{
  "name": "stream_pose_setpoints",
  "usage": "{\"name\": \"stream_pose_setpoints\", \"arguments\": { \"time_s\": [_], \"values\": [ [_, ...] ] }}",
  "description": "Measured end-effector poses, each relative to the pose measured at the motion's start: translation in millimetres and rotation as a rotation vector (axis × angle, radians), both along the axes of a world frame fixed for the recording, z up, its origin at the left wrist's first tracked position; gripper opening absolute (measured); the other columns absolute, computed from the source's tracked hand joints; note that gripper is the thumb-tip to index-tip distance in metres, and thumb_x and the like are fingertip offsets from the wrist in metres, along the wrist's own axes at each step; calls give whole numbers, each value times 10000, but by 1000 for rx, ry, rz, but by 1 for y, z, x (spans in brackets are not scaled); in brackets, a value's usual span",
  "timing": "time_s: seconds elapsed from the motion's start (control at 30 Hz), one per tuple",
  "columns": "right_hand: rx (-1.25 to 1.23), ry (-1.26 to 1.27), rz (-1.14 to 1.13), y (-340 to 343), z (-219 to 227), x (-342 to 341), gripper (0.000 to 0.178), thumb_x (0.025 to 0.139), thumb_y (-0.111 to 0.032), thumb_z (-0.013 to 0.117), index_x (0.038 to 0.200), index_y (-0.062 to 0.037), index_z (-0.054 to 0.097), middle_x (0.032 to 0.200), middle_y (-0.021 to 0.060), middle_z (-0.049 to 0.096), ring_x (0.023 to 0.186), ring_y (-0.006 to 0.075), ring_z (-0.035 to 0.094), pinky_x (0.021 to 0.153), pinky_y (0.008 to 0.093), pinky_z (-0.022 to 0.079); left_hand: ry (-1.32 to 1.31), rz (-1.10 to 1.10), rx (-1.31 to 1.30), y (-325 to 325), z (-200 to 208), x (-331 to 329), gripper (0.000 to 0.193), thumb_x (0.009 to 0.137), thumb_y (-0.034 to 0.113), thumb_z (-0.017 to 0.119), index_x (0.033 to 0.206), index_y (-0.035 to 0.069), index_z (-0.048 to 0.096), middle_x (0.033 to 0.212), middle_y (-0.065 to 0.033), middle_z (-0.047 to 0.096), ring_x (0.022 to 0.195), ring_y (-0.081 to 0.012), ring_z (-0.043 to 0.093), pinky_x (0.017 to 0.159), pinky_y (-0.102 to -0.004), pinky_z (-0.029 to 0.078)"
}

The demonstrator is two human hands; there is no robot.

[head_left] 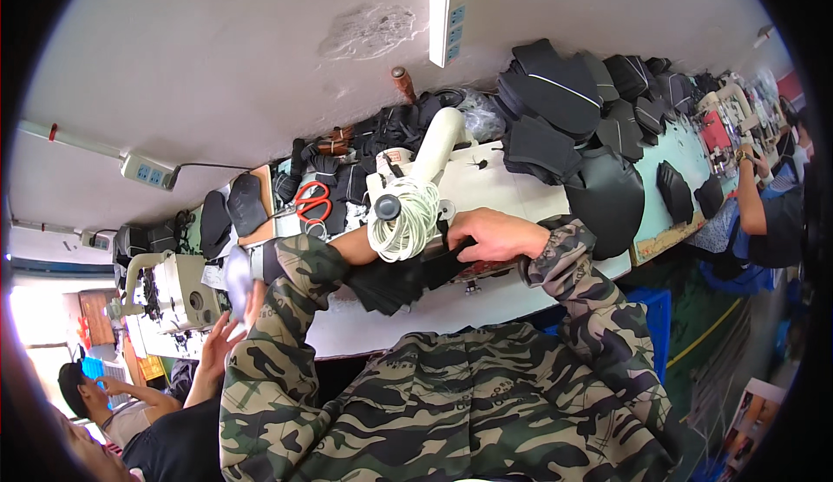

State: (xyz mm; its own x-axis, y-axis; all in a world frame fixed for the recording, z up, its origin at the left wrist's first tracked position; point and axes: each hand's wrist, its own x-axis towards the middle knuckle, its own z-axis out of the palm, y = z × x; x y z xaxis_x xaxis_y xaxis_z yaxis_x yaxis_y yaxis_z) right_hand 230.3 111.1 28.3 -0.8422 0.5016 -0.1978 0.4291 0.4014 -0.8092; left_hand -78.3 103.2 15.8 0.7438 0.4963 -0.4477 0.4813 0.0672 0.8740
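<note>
A cream sewing machine [440,139] stands before me, with a coil of pale cord [416,226] hanging over its head. Beneath the head lies a piece of black fabric [390,284], which drapes over the near side of the work surface. On the right of the machine head, my right hand [493,236] has its fingers bent down and closed on the fabric's edge. My left hand [354,245] reaches in from the left. Only its wrist and back show, and the cord coil hides its fingers.
Red-handled scissors [313,203] lie left of the machine. Stacked black padded pieces [548,87] fill the right side of the table. Another person's hand [217,343] is close by my left sleeve. A second sewing machine [178,287] stands at left, and a blue crate [651,321] below right.
</note>
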Motion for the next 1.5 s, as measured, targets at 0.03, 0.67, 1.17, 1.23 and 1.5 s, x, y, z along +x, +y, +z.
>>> {"name": "stream_pose_setpoints", "arguments": {
  "time_s": [0.03, 0.67, 1.17, 1.23, 1.5],
  "values": [
    [-21, 6, 12, 2, 1, 2, 270, 761, -201, 688, 975, -36, 699, 945, 168, 649, 937, 373, 623, 842, 430, 491, -1, 1, 5, 1, 0, 0, 336, 859, 82, 710, 1178, 34, 616, 1037, -105, 642, 931, -204, 596, 852, -358, 493],
    [-47, -73, -91, 13, 14, 36, 325, 728, -223, 702, 975, -12, 696, 925, 202, 691, 880, 386, 654, 803, 431, 508, 11, -38, -54, 9, 4, 8, 413, 866, 101, 711, 1259, 47, 597, 1170, -118, 633, 1067, -220, 591, 949, -360, 474],
    [87, -85, -98, 7, 3, 24, 318, 733, -205, 692, 993, -22, 696, 904, 195, 696, 868, 383, 662, 802, 439, 516, 16, -39, -95, 2, 7, 8, 462, 866, 107, 713, 1306, 53, 584, 1246, -121, 630, 1144, -226, 588, 1005, -358, 463],
    [10, -77, -93, 12, 12, 37, 319, 735, -209, 692, 987, -13, 691, 902, 189, 697, 860, 372, 662, 810, 430, 516, 8, -33, -91, 4, 5, 9, 461, 863, 104, 715, 1303, 52, 585, 1241, -119, 631, 1138, -224, 589, 1003, -356, 464],
    [259, 92, -52, -3, 12, -4, 296, 737, -183, 704, 985, -26, 669, 835, 188, 672, 864, 384, 652, 807, 443, 515, 16, -30, -104, 4, 8, 8, 459, 853, 89, 720, 1289, 46, 585, 1221, -108, 636, 1115, -215, 593, 991, -347, 466]
  ]
}}
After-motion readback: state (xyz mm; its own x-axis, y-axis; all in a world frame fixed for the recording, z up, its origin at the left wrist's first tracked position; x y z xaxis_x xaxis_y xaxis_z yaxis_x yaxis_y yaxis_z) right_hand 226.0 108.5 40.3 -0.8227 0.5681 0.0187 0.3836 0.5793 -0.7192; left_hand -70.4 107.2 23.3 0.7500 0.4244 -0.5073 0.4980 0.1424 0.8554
